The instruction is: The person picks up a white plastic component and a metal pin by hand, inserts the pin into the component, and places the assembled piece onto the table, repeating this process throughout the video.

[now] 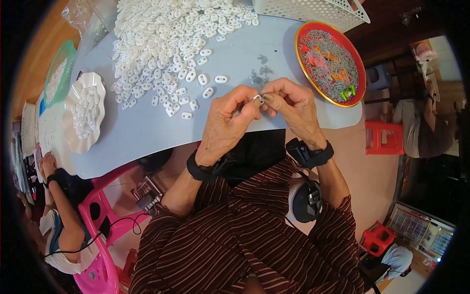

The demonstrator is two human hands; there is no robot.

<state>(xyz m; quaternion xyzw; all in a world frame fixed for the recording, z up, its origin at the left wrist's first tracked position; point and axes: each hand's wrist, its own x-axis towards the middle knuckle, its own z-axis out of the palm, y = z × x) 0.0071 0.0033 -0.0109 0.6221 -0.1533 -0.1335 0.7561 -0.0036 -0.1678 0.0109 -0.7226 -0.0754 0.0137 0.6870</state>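
Observation:
Between the fingertips of my left hand (223,120) is a small white two-holed plastic piece (258,98), pinched at the table's front edge. The thumb and fingers of my right hand (296,105) press together against its right side; whatever they hold is too small and covered to make out. Just beyond my fingers lie a few small grey pins (264,70). A large heap of the same white two-holed pieces (156,44) spreads over the far left of the table, with loose ones scattered toward my left hand.
A red gold-rimmed tray (363,78) of grey pins stands at the right. White pieces fill a scalloped dish (71,132) and a green basket (51,73) at left. A perforated white basket (313,11) stands at the back. Another person's arm (63,206) is at left, near a pink chair (105,215).

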